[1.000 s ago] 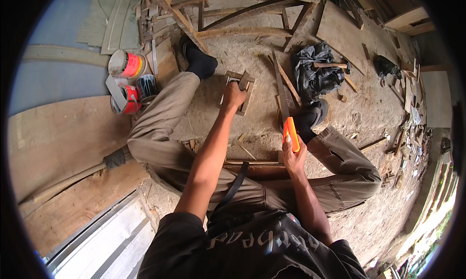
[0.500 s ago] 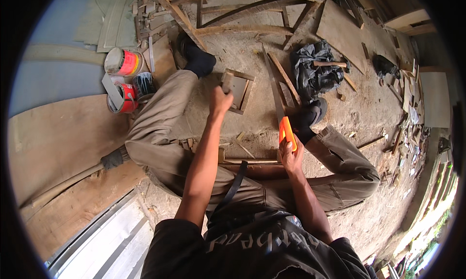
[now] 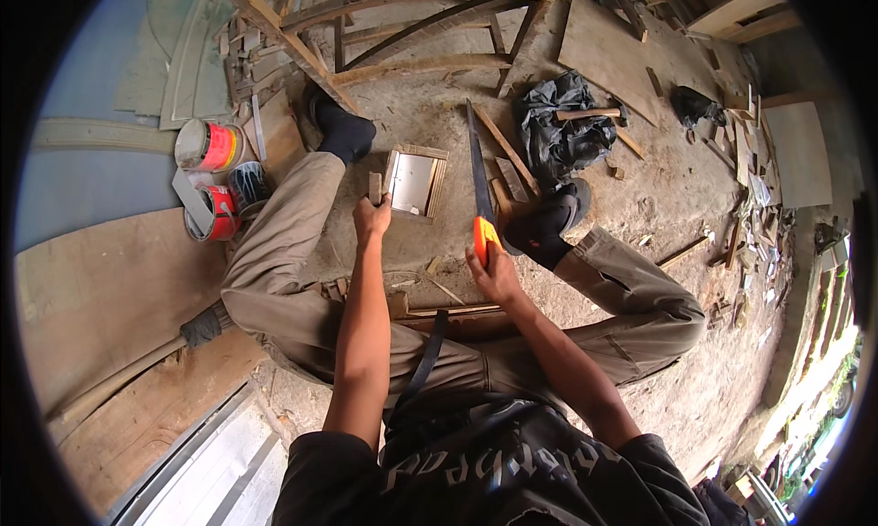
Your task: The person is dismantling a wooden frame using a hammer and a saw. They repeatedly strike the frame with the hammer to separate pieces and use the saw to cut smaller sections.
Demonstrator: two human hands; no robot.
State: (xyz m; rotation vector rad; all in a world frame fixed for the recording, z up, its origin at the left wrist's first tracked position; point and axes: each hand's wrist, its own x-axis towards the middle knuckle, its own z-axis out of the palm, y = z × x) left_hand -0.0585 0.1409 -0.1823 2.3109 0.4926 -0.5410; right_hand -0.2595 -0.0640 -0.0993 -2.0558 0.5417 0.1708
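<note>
My left hand is closed around a short wooden block, held upright just left of a small rectangular wooden frame. A whitish panel shows inside that frame, which lies on the floor between my feet. My right hand grips the orange handle of a handsaw. Its long dark blade points away from me, to the right of the frame and apart from it.
A black plastic bag with a hammer on it lies beyond my right foot. Wood strips lie beside the saw. Paint cans stand at left. A large wooden structure stands ahead. Scraps litter the right side.
My left hand has moved off the frame to its left, holding the wooden block. The frame's whitish inside now shows more brightly. My right hand has brought the saw closer to the frame, its blade turned.
</note>
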